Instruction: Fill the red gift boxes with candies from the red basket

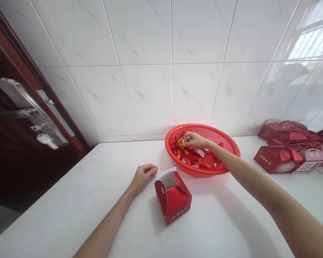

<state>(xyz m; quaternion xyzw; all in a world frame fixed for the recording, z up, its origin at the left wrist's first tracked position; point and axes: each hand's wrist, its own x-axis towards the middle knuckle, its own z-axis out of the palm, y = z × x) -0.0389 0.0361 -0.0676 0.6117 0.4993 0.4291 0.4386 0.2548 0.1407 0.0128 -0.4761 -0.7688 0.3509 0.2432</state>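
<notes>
A red basket (231,143) with wrapped candies (199,152) inside stands against the tiled wall. My right hand (193,139) reaches into its left part, fingers pinched at a yellow and red candy (181,143). In front of the basket sits a small red box (177,199) with its top flaps up and its back open. My left hand (144,175) rests on the white table just left of the box, with its fingers curled together; whether they hold anything is hidden.
Several closed red gift boxes (276,159) stand in rows at the right of the white table (118,229). At the left is a dark red door (10,143) with a metal handle and keys. White tiles line the back.
</notes>
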